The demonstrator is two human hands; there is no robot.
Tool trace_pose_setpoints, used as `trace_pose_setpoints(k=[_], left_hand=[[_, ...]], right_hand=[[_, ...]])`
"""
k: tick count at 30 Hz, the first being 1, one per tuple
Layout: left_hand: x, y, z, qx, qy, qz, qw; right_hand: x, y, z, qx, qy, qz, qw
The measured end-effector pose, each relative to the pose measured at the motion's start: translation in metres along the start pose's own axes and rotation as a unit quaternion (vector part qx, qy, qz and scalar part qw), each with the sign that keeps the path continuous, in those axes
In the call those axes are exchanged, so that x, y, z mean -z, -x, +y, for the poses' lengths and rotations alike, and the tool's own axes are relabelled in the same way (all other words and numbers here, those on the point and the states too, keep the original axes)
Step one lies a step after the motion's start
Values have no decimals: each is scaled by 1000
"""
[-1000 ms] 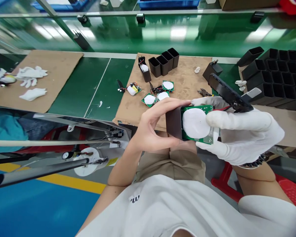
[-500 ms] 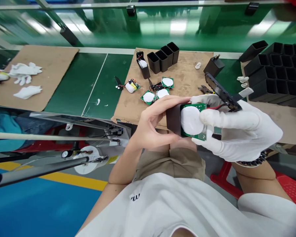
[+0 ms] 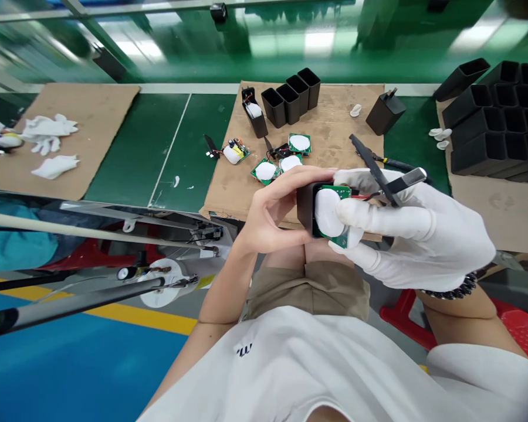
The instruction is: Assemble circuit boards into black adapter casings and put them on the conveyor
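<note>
Fingers of the bare left hand (image 3: 268, 214) clasp a black housing (image 3: 305, 206) above the lap (image 3: 308, 287), while the gloved right hand (image 3: 413, 228) grips a green circuit board (image 3: 342, 192) partly inside its open end.

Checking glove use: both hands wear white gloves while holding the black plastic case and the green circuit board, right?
Not both. The head view shows only the right hand gloved; the left hand is bare. They do hold the black plastic case and green circuit board.
</note>
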State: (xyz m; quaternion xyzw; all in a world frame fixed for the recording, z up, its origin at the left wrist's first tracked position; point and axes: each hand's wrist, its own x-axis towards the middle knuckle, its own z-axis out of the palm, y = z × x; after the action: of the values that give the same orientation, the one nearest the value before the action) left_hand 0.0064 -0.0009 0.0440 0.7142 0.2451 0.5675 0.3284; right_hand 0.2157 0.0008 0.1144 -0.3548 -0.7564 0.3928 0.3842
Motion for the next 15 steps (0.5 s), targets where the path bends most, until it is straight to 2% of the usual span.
trace_pose_setpoints(k=[4, 8, 15], left_hand=[[-1, 2, -6, -3, 33, 1, 999], [-2, 4, -9, -18, 51, 13, 998], [-1, 5, -10, -17, 43, 15, 999]], right_hand=[[1, 3, 3, 35, 37, -37, 998], [0, -2, -2, 26, 28, -81, 996], [0, -8, -2, 70, 32, -73, 994]])
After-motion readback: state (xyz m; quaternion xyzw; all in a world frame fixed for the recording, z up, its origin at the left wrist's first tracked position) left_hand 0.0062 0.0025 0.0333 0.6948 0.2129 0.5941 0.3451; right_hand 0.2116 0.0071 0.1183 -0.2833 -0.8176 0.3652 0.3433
